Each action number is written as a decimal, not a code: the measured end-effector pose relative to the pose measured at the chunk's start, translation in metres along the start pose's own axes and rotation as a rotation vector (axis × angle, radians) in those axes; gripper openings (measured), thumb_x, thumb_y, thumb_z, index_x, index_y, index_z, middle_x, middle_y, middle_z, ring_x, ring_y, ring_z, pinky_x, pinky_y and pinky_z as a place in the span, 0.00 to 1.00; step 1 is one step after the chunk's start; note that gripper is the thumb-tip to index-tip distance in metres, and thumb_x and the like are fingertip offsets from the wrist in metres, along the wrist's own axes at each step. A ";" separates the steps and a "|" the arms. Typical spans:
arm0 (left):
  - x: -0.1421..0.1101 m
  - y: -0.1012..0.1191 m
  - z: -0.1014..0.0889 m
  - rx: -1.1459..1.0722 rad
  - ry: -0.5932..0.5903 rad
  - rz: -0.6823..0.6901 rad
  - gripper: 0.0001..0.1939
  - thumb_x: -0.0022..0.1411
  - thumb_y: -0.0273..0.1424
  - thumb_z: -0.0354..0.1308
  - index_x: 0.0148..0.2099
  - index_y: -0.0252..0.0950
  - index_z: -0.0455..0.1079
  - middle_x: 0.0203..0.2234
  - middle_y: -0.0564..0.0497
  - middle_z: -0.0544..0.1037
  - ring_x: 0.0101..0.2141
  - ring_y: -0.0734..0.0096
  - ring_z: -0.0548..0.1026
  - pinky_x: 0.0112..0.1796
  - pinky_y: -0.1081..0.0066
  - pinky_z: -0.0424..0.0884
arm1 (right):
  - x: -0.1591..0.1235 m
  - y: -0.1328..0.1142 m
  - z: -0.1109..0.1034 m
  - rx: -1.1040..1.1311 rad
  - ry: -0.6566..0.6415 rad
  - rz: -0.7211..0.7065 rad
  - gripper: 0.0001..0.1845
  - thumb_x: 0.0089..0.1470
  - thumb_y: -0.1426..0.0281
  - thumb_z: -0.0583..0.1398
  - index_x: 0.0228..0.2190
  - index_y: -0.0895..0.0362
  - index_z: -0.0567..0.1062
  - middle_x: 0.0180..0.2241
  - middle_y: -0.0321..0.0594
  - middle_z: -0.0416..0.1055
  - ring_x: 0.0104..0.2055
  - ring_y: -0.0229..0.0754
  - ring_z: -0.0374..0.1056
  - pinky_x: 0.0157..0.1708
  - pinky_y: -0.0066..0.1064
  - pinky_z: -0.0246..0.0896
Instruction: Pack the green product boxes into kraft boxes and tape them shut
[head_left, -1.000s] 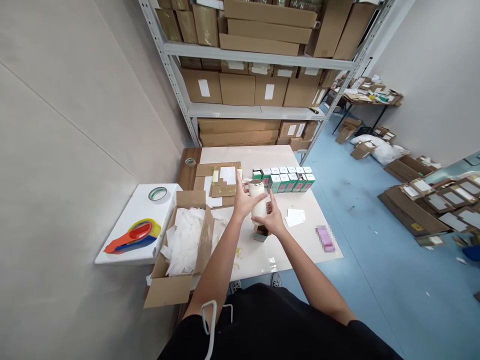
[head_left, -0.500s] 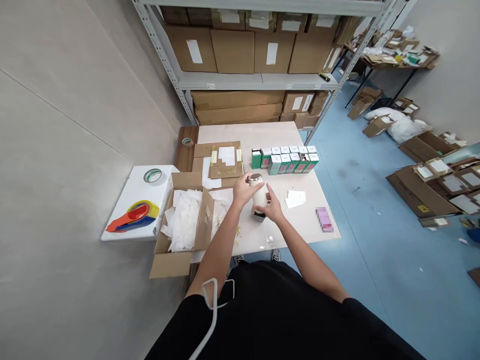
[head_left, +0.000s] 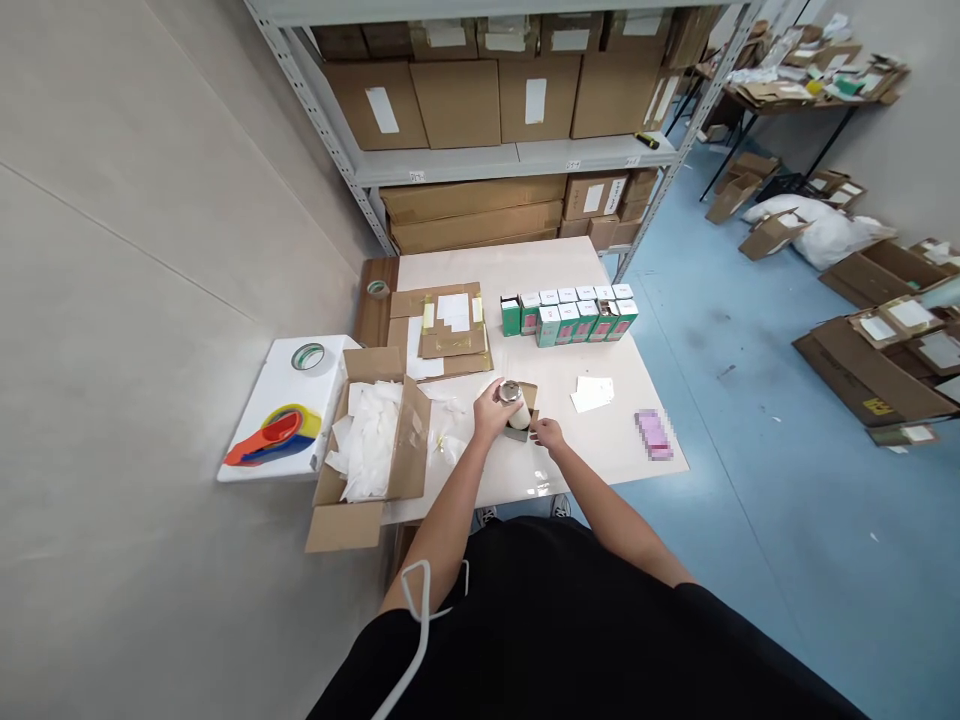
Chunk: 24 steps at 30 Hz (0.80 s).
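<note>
A cream cylindrical cup [head_left: 520, 415] with a shiny metal lid is gripped near its top by my left hand [head_left: 490, 411], fingers wrapped round its side. Its lower end stands in the mouth of a small open box [head_left: 516, 434], brown inside, so the base is hidden. At the box's right edge is my right hand [head_left: 548, 433], its fingers closed on the cardboard. White paper cards [head_left: 592, 393] lie to the right of that hand. Behind the cup, several green-and-white boxes [head_left: 577, 325] stand in rows.
An open carton [head_left: 415, 440] of white packing material is at the left. Flattened cardboard [head_left: 453, 345] lies behind it. A white stand [head_left: 259, 400] carries tape and a red tape dispenser [head_left: 266, 437]. Shelving [head_left: 480, 162] rises beyond the table. A pixelated pink item [head_left: 654, 435] is at right.
The cup has gone down into the small box. My right hand has left the cup and moved to the box's right edge; my left hand has lowered with the cup.
</note>
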<state>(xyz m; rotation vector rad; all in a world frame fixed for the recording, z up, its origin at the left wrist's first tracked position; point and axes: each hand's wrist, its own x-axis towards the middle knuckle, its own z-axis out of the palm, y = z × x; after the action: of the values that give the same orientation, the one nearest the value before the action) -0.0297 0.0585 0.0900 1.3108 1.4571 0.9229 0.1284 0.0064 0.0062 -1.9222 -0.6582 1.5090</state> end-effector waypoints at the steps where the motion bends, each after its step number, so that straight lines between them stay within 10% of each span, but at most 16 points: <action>1: -0.004 -0.006 0.002 0.023 -0.007 -0.008 0.48 0.46 0.34 0.76 0.69 0.40 0.65 0.56 0.43 0.79 0.56 0.57 0.76 0.60 0.57 0.68 | 0.001 0.001 0.002 0.008 -0.003 -0.009 0.14 0.52 0.62 0.66 0.25 0.54 0.67 0.29 0.42 0.75 0.29 0.40 0.73 0.26 0.27 0.64; 8: -0.019 -0.039 0.017 0.352 -0.122 0.039 0.38 0.46 0.32 0.77 0.61 0.40 0.73 0.51 0.43 0.81 0.55 0.49 0.76 0.58 0.56 0.68 | 0.002 0.008 0.005 0.036 0.015 -0.085 0.21 0.53 0.56 0.66 0.22 0.52 0.62 0.26 0.41 0.74 0.32 0.44 0.76 0.28 0.28 0.67; 15: -0.032 -0.067 0.027 0.593 -0.223 0.177 0.34 0.51 0.40 0.75 0.59 0.39 0.76 0.67 0.39 0.67 0.72 0.37 0.47 0.67 0.47 0.54 | 0.006 0.015 -0.003 -0.032 0.051 -0.116 0.14 0.54 0.60 0.62 0.24 0.53 0.67 0.27 0.38 0.74 0.32 0.40 0.72 0.30 0.27 0.67; 18: -0.032 -0.078 0.025 0.506 -0.157 0.141 0.33 0.58 0.44 0.69 0.64 0.39 0.72 0.71 0.39 0.61 0.70 0.42 0.55 0.66 0.52 0.56 | 0.010 0.015 -0.006 -0.089 0.076 -0.138 0.13 0.53 0.61 0.63 0.24 0.53 0.68 0.27 0.37 0.73 0.33 0.41 0.71 0.31 0.27 0.65; 24: -0.001 -0.094 0.014 0.200 0.022 -0.286 0.28 0.68 0.40 0.58 0.66 0.35 0.67 0.50 0.39 0.80 0.50 0.58 0.79 0.54 0.60 0.71 | 0.010 0.016 -0.007 -0.175 0.155 -0.212 0.06 0.51 0.64 0.62 0.28 0.52 0.70 0.29 0.35 0.74 0.37 0.43 0.72 0.38 0.28 0.65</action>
<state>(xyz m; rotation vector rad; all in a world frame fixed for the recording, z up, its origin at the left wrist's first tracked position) -0.0432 0.0432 -0.0026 1.1947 1.7361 0.6192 0.1376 0.0010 -0.0107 -2.0027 -0.9177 1.1935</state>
